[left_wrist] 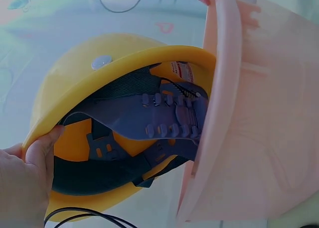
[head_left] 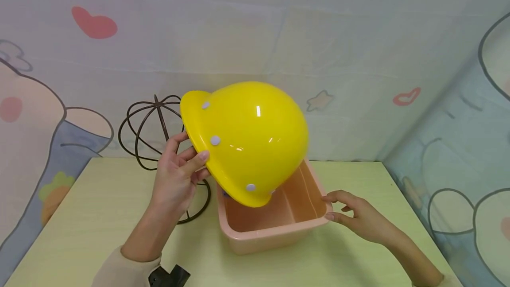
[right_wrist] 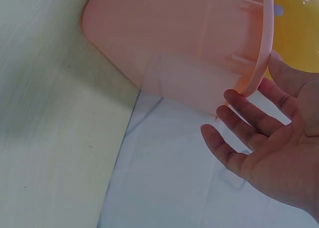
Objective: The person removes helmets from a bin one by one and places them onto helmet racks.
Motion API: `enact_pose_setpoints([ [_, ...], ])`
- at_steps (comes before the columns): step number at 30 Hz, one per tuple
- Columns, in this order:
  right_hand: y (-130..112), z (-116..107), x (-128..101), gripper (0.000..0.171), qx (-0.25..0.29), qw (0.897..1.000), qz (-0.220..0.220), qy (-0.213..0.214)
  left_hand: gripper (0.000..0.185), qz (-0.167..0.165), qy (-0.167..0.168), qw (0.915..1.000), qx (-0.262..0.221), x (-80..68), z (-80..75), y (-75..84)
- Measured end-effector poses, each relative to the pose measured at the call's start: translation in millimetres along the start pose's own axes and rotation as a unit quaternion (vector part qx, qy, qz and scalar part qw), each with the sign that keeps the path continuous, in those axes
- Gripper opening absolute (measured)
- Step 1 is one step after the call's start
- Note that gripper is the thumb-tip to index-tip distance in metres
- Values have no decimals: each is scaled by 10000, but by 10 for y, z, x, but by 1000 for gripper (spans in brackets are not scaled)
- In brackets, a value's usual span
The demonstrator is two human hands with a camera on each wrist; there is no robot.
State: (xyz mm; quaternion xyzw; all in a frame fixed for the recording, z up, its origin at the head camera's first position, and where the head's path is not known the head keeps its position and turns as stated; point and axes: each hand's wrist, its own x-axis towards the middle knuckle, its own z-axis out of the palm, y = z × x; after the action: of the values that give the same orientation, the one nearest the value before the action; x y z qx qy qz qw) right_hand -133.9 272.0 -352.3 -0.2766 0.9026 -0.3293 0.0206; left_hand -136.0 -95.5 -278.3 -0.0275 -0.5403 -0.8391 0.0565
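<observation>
Gripping the glossy domed yellow hard hat [head_left: 249,141] by its brim, the left hand [head_left: 177,180] is clamping fingers round it. The right hand [head_left: 358,218] is touching the smooth pink plastic tub's [head_left: 275,229] rim, fingers relaxed and apart.

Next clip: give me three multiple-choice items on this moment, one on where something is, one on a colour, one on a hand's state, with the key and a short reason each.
1. Where is the dark wire ball-shaped frame?
A. Inside the tub
B. On the table behind the left hand, near the wall
C. In the right hand

2. What colour is the rectangular plastic tub?
A. Pale pink
B. Green
C. Black

3. What is the left hand doing?
A. Lying flat on the table
B. Holding the tub's rim
C. Gripping the brim of the glossy yellow plastic hard hat

Key:
1 B, the head view shows the frame standing at the table's far left, past the left hand.
2 A, all three views show a pale pink tub.
3 C, thumb and fingers pinch the hat's brim, holding it tilted over the tub, while the right hand touches the tub's corner with straight fingers.
</observation>
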Motion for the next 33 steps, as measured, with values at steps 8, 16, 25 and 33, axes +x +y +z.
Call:
enact_pose_setpoints([
  [8, 5, 2, 13, 27, 68, 10000, -5, -16, 40, 269, -59, 9988, -394, 4, -37, 39],
  [16, -1, 0, 18, 27, 24, 10000, 42, -33, 40, 484, -67, 9955, -806, 16, -53, 109],
  [25, 13, -1, 11, 26, 13, 10000, -30, 1, 42, 781, -39, 9887, -1281, 34, -108, 188],
  [33, 10, 5, 6, 26, 13, 10000, 29, 7, 43, 1053, -85, 9776, -1821, 49, -201, 257],
])
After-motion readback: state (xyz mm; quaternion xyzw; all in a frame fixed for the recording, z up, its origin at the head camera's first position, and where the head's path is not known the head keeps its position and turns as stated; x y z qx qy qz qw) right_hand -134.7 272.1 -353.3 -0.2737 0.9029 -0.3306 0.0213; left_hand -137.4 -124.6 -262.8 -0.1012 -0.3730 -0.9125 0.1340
